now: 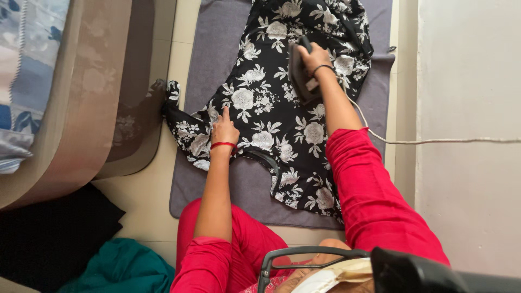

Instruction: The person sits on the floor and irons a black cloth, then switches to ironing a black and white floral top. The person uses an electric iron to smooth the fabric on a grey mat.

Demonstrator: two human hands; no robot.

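Note:
A black garment with white flowers (271,103) lies spread on a grey mat (217,59) on the floor. My right hand (315,58) grips the handle of a dark iron (299,73) that rests on the upper part of the garment. My left hand (224,129), with a red bangle at the wrist, presses down on the garment's left sleeve area, index finger pointing away. My legs in red trousers sit at the mat's near edge.
The iron's white cord (434,141) runs right across a pale wall or floor area. A bed frame with bedding (65,92) stands on the left. Black cloth (49,233) and teal cloth (122,268) lie at the lower left.

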